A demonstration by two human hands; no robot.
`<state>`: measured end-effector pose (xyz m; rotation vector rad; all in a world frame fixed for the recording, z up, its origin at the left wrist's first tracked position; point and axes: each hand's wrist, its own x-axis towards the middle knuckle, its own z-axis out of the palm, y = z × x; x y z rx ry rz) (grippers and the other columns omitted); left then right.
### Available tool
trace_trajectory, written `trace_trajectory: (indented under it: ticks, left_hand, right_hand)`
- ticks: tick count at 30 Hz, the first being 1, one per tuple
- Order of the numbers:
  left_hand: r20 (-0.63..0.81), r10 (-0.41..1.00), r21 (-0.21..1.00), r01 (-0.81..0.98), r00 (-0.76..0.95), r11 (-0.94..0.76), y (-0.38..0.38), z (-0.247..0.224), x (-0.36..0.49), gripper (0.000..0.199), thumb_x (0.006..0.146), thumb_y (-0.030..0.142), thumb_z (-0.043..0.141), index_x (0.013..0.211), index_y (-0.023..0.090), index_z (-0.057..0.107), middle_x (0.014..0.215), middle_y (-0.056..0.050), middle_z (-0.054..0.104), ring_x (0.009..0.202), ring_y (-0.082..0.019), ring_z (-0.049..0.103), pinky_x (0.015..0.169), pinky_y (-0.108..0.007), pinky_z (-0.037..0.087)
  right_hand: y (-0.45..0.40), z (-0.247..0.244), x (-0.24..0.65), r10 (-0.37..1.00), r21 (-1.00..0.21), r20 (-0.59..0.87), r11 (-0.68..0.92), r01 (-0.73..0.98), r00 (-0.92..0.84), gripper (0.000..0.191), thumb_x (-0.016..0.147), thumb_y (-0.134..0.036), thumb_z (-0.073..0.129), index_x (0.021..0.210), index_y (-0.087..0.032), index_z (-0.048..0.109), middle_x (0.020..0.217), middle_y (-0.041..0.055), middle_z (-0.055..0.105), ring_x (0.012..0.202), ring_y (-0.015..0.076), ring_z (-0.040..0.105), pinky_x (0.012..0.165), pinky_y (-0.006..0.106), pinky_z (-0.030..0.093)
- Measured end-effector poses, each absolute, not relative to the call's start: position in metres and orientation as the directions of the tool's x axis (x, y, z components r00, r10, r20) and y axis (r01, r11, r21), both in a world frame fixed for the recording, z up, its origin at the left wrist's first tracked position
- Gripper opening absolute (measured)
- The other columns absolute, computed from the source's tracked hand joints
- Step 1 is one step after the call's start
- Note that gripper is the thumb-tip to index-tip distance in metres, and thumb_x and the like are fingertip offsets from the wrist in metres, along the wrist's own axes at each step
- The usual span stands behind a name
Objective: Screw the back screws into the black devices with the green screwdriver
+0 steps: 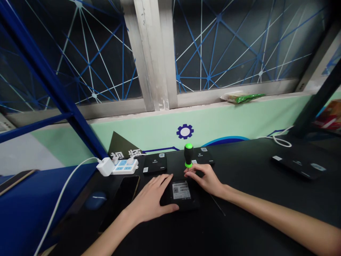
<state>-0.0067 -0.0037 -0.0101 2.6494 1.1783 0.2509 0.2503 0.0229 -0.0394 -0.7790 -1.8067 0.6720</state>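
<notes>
Dim light, soft detail, wide-angle stretching toward the edges

Screwdriver handle (pixel 189 155), plastic-looking. Device (pixel 188 204), smooth matt plastic; label (pixel 181 190) papery. Tabletop (pixel 253 181) matt. Phone screen (pixel 129 187) glossy. Power strip (pixel 124 168) plastic. Window frame (pixel 149 53), scuffed metal.

A pale green wall (pixel 213 124) with a blue gear emblem (pixel 185 132) stands behind the far edge of the black tabletop (pixel 239 234). Above, a window frame (pixel 149 53) holds dark panes (pixel 239 60) patterned with blue and white lines. A blue post (pixel 53 81) stands near the far left corner.
</notes>
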Motion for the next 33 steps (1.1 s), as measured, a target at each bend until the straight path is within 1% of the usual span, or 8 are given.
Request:
trace_trajectory:
  ticks: [6, 11, 13, 20, 24, 26, 30, 33]
  left_hand:
    - [0.059, 0.751, 0.264, 0.715, 0.658, -0.648, -0.0034, -0.0114, -0.0064, 0.084, 0.087, 0.069, 0.056, 0.154, 0.030, 0.026, 0.154, -0.008, 0.038, 0.140, -0.034, 0.037, 0.114, -0.051, 0.028]
    - [0.033, 0.756, 0.266, 0.724, 0.654, -0.637, -0.0039, -0.0091, -0.0057, 0.084, 0.087, 0.070, 0.054, 0.154, 0.029, 0.025, 0.155, -0.008, 0.037, 0.141, -0.034, 0.035, 0.114, -0.051, 0.028]
    - [0.033, 0.757, 0.272, 0.723, 0.652, -0.635, -0.0040, -0.0086, -0.0056, 0.084, 0.087, 0.070, 0.054, 0.154, 0.029, 0.026, 0.155, -0.008, 0.037, 0.140, -0.034, 0.035, 0.114, -0.052, 0.028]
    - [0.024, 0.758, 0.268, 0.727, 0.651, -0.633, -0.0043, -0.0081, -0.0040, 0.084, 0.087, 0.071, 0.054, 0.154, 0.028, 0.026, 0.155, -0.008, 0.037, 0.140, -0.034, 0.036, 0.114, -0.051, 0.029]
    - [0.012, 0.764, 0.242, 0.739, 0.646, -0.628, -0.0045, -0.0089, -0.0045, 0.085, 0.088, 0.072, 0.051, 0.155, 0.027, 0.024, 0.156, -0.008, 0.035, 0.141, -0.033, 0.034, 0.114, -0.050, 0.029]
    - [0.015, 0.761, 0.237, 0.737, 0.648, -0.633, -0.0044, -0.0091, -0.0047, 0.085, 0.088, 0.072, 0.051, 0.155, 0.027, 0.023, 0.156, -0.008, 0.035, 0.141, -0.033, 0.034, 0.113, -0.050, 0.029]
    - [0.008, 0.761, 0.235, 0.739, 0.648, -0.632, -0.0042, -0.0083, -0.0044, 0.084, 0.088, 0.072, 0.050, 0.155, 0.028, 0.023, 0.156, -0.008, 0.034, 0.140, -0.034, 0.035, 0.113, -0.051, 0.030]
    - [0.021, 0.760, 0.238, 0.735, 0.650, -0.635, -0.0040, -0.0086, -0.0048, 0.084, 0.088, 0.072, 0.051, 0.155, 0.028, 0.023, 0.155, -0.008, 0.036, 0.139, -0.034, 0.036, 0.112, -0.051, 0.031]
  right_hand:
    - [0.0221, -0.0418, 0.2466, 0.782, -0.751, 0.590, 0.623, 0.221, -0.200, 0.020, 0.088, -0.039, 0.067, 0.082, -0.020, 0.068, 0.072, 0.0038, 0.069, 0.063, 0.0183, 0.064, 0.062, 0.031, 0.054]
    - [0.0193, -0.0436, 0.2504, 0.741, -0.734, 0.612, 0.662, 0.150, -0.276, 0.022, 0.099, -0.034, 0.051, 0.105, -0.021, 0.067, 0.092, 0.0076, 0.074, 0.081, 0.0212, 0.071, 0.079, 0.037, 0.055]
    - [0.0191, -0.0440, 0.2515, 0.726, -0.723, 0.621, 0.676, 0.144, -0.297, 0.024, 0.100, -0.033, 0.048, 0.104, -0.021, 0.068, 0.092, 0.0080, 0.075, 0.085, 0.0223, 0.071, 0.081, 0.037, 0.055]
    - [0.0221, -0.0450, 0.2475, 0.795, -0.785, 0.563, 0.600, 0.155, -0.226, 0.021, 0.092, -0.039, 0.062, 0.087, -0.019, 0.066, 0.075, 0.0044, 0.070, 0.065, 0.0180, 0.066, 0.065, 0.030, 0.055]
    - [0.0241, -0.0464, 0.2458, 0.815, -0.804, 0.550, 0.576, 0.151, -0.180, 0.021, 0.088, -0.038, 0.067, 0.082, -0.018, 0.062, 0.072, 0.0017, 0.066, 0.062, 0.0151, 0.063, 0.061, 0.027, 0.053]
    - [0.0236, -0.0461, 0.2468, 0.803, -0.792, 0.561, 0.592, 0.153, -0.201, 0.018, 0.090, -0.036, 0.065, 0.086, -0.018, 0.063, 0.075, 0.0024, 0.067, 0.064, 0.0155, 0.064, 0.063, 0.027, 0.054]
    - [0.0213, -0.0455, 0.2506, 0.749, -0.751, 0.596, 0.648, 0.131, -0.289, 0.016, 0.098, -0.028, 0.054, 0.098, -0.018, 0.066, 0.090, 0.0069, 0.074, 0.080, 0.0182, 0.071, 0.079, 0.032, 0.056]
    - [0.0207, -0.0466, 0.2514, 0.739, -0.741, 0.605, 0.659, 0.131, -0.296, 0.015, 0.099, -0.025, 0.052, 0.100, -0.018, 0.066, 0.087, 0.0064, 0.074, 0.079, 0.0178, 0.071, 0.077, 0.030, 0.055]
